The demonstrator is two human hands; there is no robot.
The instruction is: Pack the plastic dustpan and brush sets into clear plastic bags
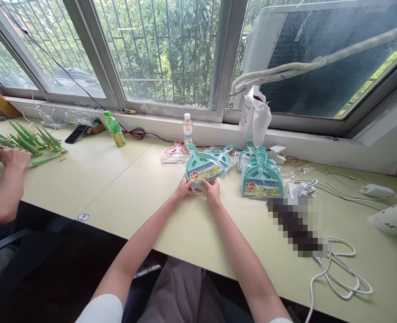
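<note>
Here the wrapped teal dustpan set (202,165) is held over the table (188,229), clasped along its lower edge between the left hand (183,187) and the right hand (213,192); light and fairly stiff, it can be judged, its clear film (208,172) likely slippery, so the firm sides are best gripped

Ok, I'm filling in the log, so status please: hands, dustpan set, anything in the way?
Left hand, right hand: both gripping wrapped teal dustpan set at its near edge. Another teal set just behind, partly hidden by it.
</note>
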